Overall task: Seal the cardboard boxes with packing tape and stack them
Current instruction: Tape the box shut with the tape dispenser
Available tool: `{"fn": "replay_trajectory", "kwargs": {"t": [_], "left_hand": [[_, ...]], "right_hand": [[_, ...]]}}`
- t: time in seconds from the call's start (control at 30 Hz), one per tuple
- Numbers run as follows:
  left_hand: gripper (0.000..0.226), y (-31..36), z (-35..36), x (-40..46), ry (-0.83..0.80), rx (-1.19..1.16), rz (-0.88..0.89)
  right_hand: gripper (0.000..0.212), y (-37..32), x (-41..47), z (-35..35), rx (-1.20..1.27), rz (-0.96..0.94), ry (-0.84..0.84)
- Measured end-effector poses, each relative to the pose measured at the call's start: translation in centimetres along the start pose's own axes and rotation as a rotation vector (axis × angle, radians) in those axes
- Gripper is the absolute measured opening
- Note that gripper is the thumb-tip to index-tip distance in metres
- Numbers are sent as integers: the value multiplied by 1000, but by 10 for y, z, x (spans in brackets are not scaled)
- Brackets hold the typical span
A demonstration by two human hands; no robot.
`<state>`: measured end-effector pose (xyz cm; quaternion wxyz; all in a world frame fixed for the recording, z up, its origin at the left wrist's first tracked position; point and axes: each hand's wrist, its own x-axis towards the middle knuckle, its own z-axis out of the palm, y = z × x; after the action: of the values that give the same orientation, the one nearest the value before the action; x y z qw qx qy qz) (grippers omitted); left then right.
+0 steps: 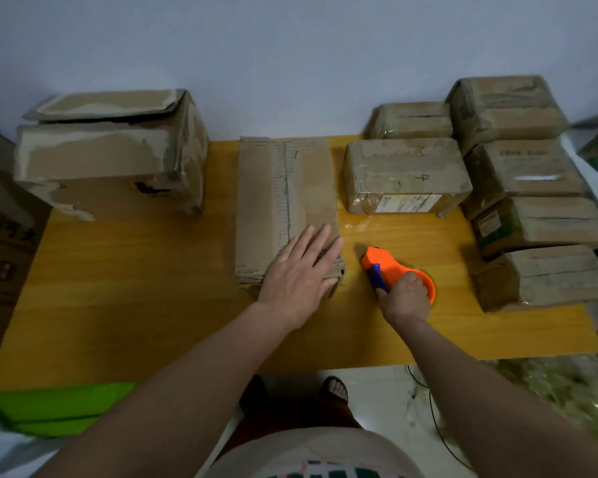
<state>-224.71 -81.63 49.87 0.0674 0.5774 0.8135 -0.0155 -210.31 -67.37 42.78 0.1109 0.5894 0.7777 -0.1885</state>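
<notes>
The left hand [299, 270] lay open and flat, palm down, on the near right corner of the centre box [285, 201], pressing its flaps shut. The right hand [405, 294] was closed around the orange tape dispenser [394, 270], which sat on the desk [145, 270] just right of that box, nose pointing toward the box corner. The centre box stood at mid-frame, long axis running away from the person. Its worn, peeled cardboard appeared soft and likely to crush at the edges, so pressure was best applied flat across the flap seam and lifting done from both short ends. At the right of the frame, a stack of taped boxes [532, 201] showed a glossy, probably slippery wrap. A large open-flapped box [111, 160] stood at upper left.
</notes>
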Motion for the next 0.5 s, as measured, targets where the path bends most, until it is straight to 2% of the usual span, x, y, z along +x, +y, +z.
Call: {"fn": "replay_trajectory", "kwargs": {"t": [0.13, 0.23, 0.3, 0.4, 0.5], "left_hand": [[64, -1, -1, 0, 4, -25, 1], [66, -2, -5, -2, -14, -87, -1], [72, -1, -8, -3, -36, -145, -18], [81, 12, -24, -2, -29, -424, -143], [75, 40, -37, 7, 173, -846, -294]], "right_hand": [[43, 11, 4, 4, -34, -14, -115], [30, 21, 8, 0, 150, -25, -109], [12, 26, 4, -10, 363, -64, -81], [23, 28, -11, -30, 686, -145, -74], [13, 17, -33, -58, 882, -269, -47]]}}
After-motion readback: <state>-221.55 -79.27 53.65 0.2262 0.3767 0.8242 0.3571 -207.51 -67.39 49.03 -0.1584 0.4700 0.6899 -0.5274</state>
